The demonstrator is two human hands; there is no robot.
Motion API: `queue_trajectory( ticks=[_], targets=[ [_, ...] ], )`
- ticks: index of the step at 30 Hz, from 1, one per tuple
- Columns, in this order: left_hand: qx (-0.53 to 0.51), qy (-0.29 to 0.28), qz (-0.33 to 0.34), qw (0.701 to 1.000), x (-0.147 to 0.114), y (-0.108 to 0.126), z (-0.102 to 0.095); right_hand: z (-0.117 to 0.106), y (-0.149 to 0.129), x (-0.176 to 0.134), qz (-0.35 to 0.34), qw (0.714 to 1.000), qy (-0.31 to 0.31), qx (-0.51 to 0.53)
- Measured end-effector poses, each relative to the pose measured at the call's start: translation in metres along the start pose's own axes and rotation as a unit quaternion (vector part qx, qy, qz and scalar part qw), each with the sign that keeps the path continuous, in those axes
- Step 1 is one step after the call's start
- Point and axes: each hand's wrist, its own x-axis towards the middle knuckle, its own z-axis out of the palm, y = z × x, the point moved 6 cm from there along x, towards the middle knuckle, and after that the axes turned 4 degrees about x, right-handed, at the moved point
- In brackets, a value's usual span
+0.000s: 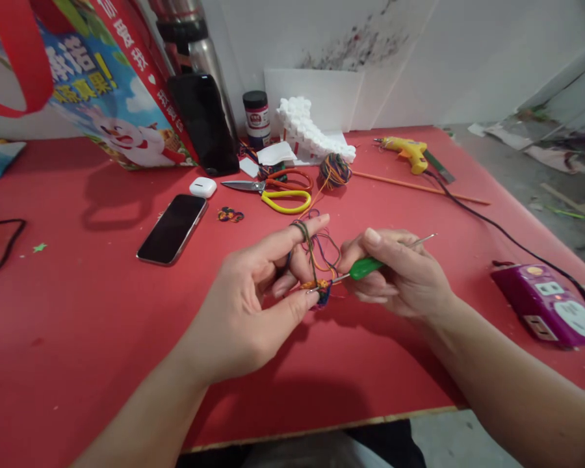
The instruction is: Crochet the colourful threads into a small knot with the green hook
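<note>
My left hand (253, 305) pinches a small multicoloured crochet piece (324, 294) between thumb and fingers. Dark yarn (310, 250) loops around its raised index finger. In my right hand (400, 273) is a crochet hook (365, 267) with a green handle, closed in the fingers. The hook's metal tip reaches into the crochet piece, and its other thin end sticks out past my right thumb. Loose strands run behind the hands toward a ball of multicoloured yarn (335, 171). The tip itself is partly hidden by my left thumb.
Behind the hands lie scissors (273, 192), a small crocheted scrap (230, 214), a phone (172, 229) and a white earphone case (203, 187). A yellow glue gun (404, 151) and a purple power box (548, 304) with a cable are on the right. A bag (127, 117) stands at back left.
</note>
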Motion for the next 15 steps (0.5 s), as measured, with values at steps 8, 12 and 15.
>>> queue_trajectory(
  ticks=[8,12,15],
  targets=[
    [0.021,0.029,0.024,0.999,0.000,0.000,-0.003,-0.005,-0.009,-0.003,-0.057,0.996,0.050,-0.052],
    [0.034,0.041,0.020,0.998,0.001,-0.001,-0.006,-0.004,-0.011,-0.004,-0.068,0.995,0.056,-0.054],
    [0.037,0.043,0.022,0.998,0.001,-0.001,-0.007,-0.004,-0.012,-0.004,-0.071,0.994,0.064,-0.052]
  ],
)
